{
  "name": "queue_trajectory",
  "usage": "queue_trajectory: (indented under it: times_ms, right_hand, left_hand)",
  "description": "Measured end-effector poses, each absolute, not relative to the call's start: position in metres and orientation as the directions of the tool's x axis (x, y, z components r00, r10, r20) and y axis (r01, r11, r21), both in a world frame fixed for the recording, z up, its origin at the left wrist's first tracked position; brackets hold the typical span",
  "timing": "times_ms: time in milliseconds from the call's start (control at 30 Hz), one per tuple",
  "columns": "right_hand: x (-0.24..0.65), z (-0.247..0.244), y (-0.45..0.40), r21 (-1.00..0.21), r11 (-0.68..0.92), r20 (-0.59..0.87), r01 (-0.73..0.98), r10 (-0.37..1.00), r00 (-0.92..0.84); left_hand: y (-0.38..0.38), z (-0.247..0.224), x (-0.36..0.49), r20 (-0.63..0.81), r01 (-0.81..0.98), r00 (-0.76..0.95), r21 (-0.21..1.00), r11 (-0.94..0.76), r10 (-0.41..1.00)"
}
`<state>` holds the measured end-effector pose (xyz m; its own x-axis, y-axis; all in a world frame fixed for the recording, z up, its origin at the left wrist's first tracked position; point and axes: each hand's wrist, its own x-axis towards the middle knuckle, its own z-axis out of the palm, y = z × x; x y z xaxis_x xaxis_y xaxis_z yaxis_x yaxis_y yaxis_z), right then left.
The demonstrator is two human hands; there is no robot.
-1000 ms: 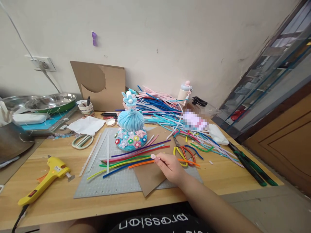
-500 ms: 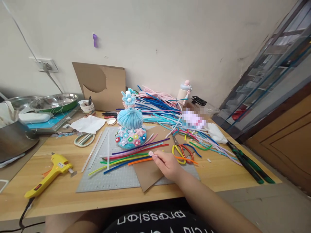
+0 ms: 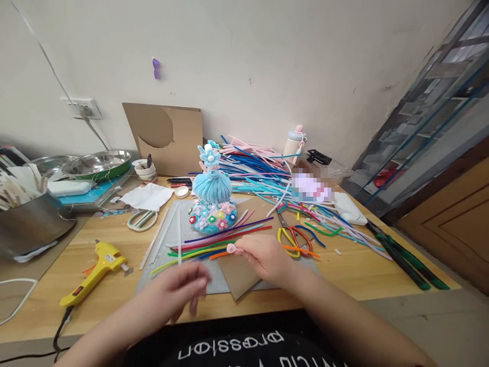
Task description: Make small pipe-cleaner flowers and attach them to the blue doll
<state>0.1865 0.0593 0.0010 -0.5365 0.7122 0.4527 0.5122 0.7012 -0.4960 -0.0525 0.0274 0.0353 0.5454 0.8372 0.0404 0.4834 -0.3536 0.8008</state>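
Observation:
Between the thumb and fingers of my right hand (image 3: 263, 255) is a small pink piece (image 3: 231, 248), held over the coloured pipe cleaners. My left hand (image 3: 183, 288) hovers above the near edge of the grey cutting mat (image 3: 156, 278), fingers apart and curved, nothing in them. Behind the hands stands a blue pipe-cleaner figure (image 3: 212, 187) with a pleated middle, a flower on top and a round base dotted with small flowers. A brown cardboard piece (image 3: 239, 278) lies under my right hand.
A yellow glue gun (image 3: 95, 270) lies at the left, with pale-handled scissors (image 3: 142, 220) behind it. Orange and yellow scissors (image 3: 290, 239) are right of the mat. Green-black shears (image 3: 405, 257) lie at the right edge. Piled pipe cleaners (image 3: 252, 165) and a bottle (image 3: 294, 144) stand behind.
My left hand has come into view from the lower left. My right hand has shifted slightly left with the pink piece, and the camera view has turned a little left.

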Motion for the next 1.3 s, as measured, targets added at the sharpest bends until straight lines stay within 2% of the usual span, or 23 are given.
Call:
queue_trajectory:
  times_ms: [67, 167, 267, 400, 533, 600, 767, 833, 933, 1000, 1033, 1067, 1133, 1200, 1233, 1267, 1300]
  right_hand:
    - [0.184, 0.008, 0.065, -0.422, 0.730, 0.447, 0.539, 0.684, -0.577]
    - [0.183, 0.011, 0.076, -0.350, 0.757, 0.425, 0.551, 0.653, -0.627]
    - [0.187, 0.007, 0.089, -0.330, 0.762, 0.422, 0.556, 0.647, -0.636]
    - [0.191, -0.005, 0.100, -0.410, 0.723, 0.419, 0.556, 0.691, -0.589]
    - [0.189, -0.018, 0.101, -0.509, 0.715, 0.414, 0.479, 0.691, -0.592]
    - [0.188, -0.021, 0.098, -0.555, 0.702, 0.404, 0.446, 0.697, -0.593]
    - [0.183, -0.022, 0.086, -0.708, 0.582, 0.372, 0.400, 0.789, -0.490]
    - [0.182, -0.022, 0.082, -0.660, 0.609, 0.412, 0.440, 0.783, -0.465]
    - [0.181, -0.020, 0.078, -0.480, 0.687, 0.489, 0.546, 0.726, -0.483]
    - [0.182, -0.016, 0.076, -0.409, 0.709, 0.499, 0.575, 0.701, -0.509]
    - [0.183, -0.014, 0.076, -0.416, 0.718, 0.493, 0.558, 0.694, -0.525]
    - [0.183, -0.012, 0.076, -0.458, 0.720, 0.482, 0.521, 0.694, -0.535]
    - [0.183, -0.010, 0.078, -0.646, 0.652, 0.430, 0.397, 0.740, -0.517]
    - [0.184, -0.012, 0.082, -0.878, 0.433, 0.282, 0.205, 0.813, -0.510]
    - [0.184, -0.014, 0.085, -0.952, 0.286, 0.189, 0.113, 0.833, -0.521]
    - [0.185, -0.017, 0.087, -0.986, 0.162, 0.113, 0.046, 0.839, -0.532]
    - [0.186, -0.020, 0.090, -0.994, 0.109, 0.086, 0.013, 0.847, -0.524]
  left_hand:
    - [0.051, 0.036, -0.036, -0.085, 0.461, 0.506, 0.867, -0.186, 0.859]
    - [0.078, 0.032, -0.016, -0.047, 0.326, 0.559, 0.931, -0.167, 0.828]
    - [0.096, 0.021, -0.007, -0.024, 0.269, 0.590, 0.949, -0.168, 0.807]
    - [0.110, 0.003, -0.005, -0.119, 0.149, 0.613, 0.988, 0.034, 0.781]
    - [0.113, -0.010, -0.007, -0.234, 0.068, 0.681, 0.964, 0.258, 0.693]
    - [0.112, -0.015, -0.008, -0.254, -0.030, 0.700, 0.924, 0.382, 0.668]
    - [0.108, -0.025, -0.009, -0.276, -0.249, 0.746, 0.728, 0.638, 0.606]
    - [0.106, -0.025, -0.008, -0.303, -0.279, 0.765, 0.640, 0.716, 0.569]
    - [0.103, -0.023, -0.006, -0.371, -0.308, 0.770, 0.497, 0.812, 0.519]
    - [0.102, -0.021, -0.005, -0.394, -0.326, 0.762, 0.452, 0.830, 0.514]
    - [0.101, -0.021, -0.005, -0.395, -0.335, 0.755, 0.455, 0.825, 0.524]
    - [0.101, -0.022, -0.005, -0.386, -0.344, 0.746, 0.474, 0.811, 0.543]
    - [0.101, -0.023, -0.006, -0.348, -0.353, 0.739, 0.530, 0.771, 0.577]
    - [0.101, -0.024, -0.006, -0.295, -0.343, 0.763, 0.569, 0.747, 0.575]
    - [0.102, -0.024, -0.007, -0.275, -0.332, 0.783, 0.574, 0.748, 0.558]
    - [0.103, -0.024, -0.008, -0.263, -0.319, 0.803, 0.569, 0.758, 0.535]
    - [0.103, -0.024, -0.008, -0.260, -0.306, 0.819, 0.556, 0.773, 0.511]
